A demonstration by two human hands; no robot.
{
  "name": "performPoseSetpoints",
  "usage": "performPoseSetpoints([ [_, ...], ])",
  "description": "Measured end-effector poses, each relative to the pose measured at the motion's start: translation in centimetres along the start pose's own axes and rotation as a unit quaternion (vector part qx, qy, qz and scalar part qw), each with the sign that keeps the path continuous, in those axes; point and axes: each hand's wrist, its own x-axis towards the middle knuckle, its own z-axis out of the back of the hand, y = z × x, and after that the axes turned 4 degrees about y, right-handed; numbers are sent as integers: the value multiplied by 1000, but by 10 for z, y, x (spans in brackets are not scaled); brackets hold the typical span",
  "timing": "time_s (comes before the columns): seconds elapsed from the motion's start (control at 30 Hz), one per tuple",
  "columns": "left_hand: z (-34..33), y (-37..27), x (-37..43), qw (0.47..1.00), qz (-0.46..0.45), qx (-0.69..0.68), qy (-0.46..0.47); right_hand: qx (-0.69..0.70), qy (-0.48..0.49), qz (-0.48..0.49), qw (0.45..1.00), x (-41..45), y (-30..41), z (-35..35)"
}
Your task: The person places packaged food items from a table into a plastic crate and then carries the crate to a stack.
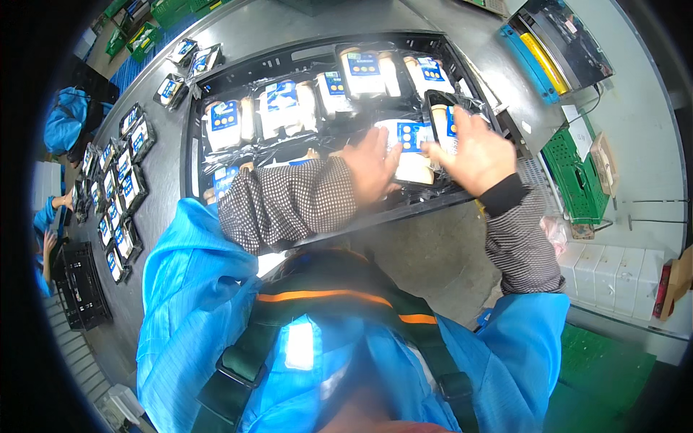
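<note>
A black plastic crate [325, 51] lies before me, holding several film-wrapped black trays of pale, thick-stemmed mushrooms with blue labels. My right hand [479, 149] grips a narrow mushroom pack [443, 127] at the crate's right side, thumb on its near left edge and fingers over its top. This pack sits tilted against its neighbours. My left hand [373, 157] rests with fingers spread at the left edge of a wider mushroom pack [414, 162], just left of the narrow one. My left forearm hides part of the crate's near row.
Small wrapped packs [130, 184] stand in a cluster on the metal table [168, 157] at left. Beyond them are a co-worker's hands [48, 243] and another black crate [81, 287]. A wrapping machine [557, 54], a green crate [576, 173] and white boxes [612, 276] are at right.
</note>
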Motion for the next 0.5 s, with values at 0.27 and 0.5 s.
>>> performPoseSetpoints([
  [0.27, -4, 18, -8, 999, 20, -25, 3, -9, 11, 32, 999, 1, -18, -22],
  [0.5, 0, 13, -12, 1000, 3, -20, -22, -10, 85, 27, 996, 20, 2, -52],
])
